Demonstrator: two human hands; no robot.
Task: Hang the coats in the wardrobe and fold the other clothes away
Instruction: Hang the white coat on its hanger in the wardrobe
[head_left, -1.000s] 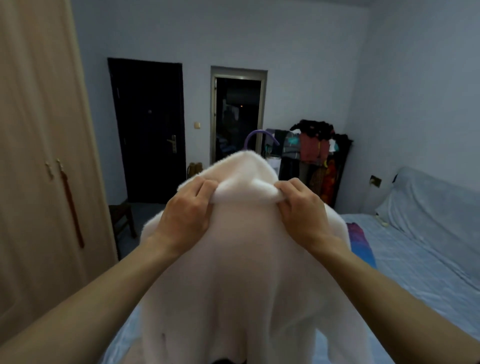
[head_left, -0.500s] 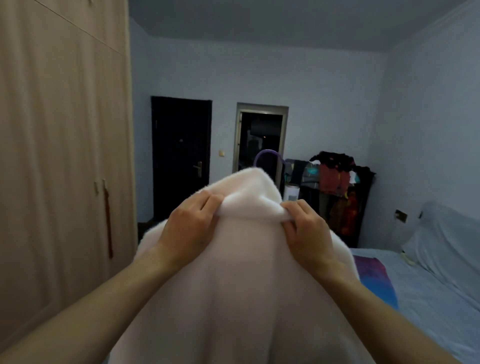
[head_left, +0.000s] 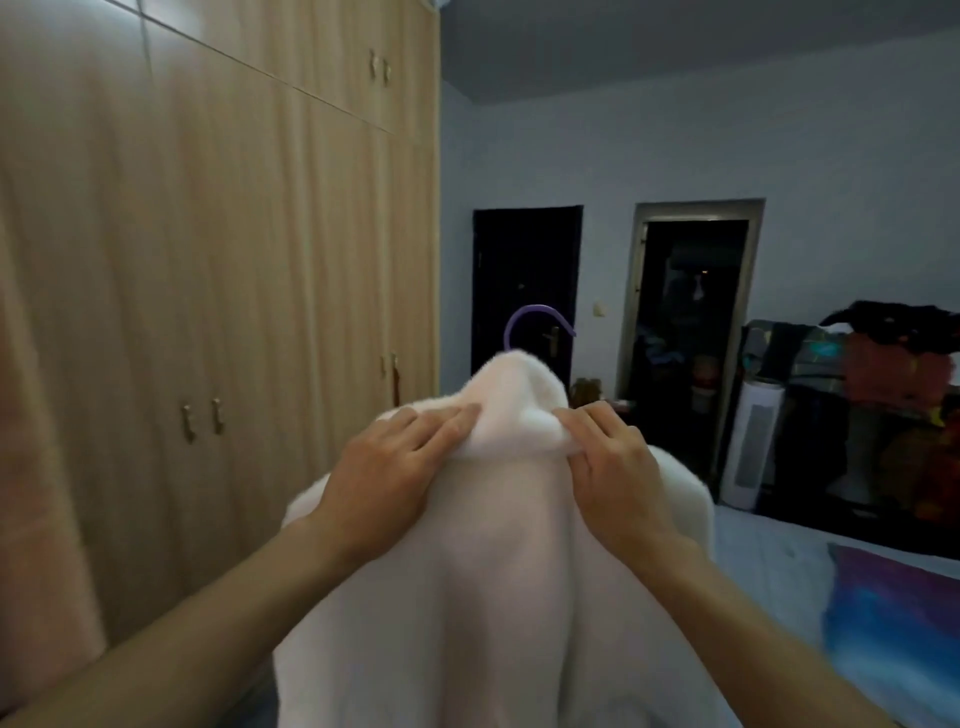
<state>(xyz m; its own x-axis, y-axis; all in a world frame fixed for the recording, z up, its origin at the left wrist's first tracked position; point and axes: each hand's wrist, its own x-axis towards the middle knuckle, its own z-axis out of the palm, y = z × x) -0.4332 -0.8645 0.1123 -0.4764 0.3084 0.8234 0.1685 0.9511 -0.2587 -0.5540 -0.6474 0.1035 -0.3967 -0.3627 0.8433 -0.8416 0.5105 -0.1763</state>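
Left hand (head_left: 395, 457) and right hand (head_left: 613, 462) each pinch the collar of the white coat (head_left: 498, 597), draped on a purple hanger (head_left: 535, 314), held up near centre, right of the closed wardrobe (head_left: 208, 260).

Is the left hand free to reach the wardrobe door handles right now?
Probably not yet: left hand and right hand both grip the white coat; otherwise nothing blocks the handles.
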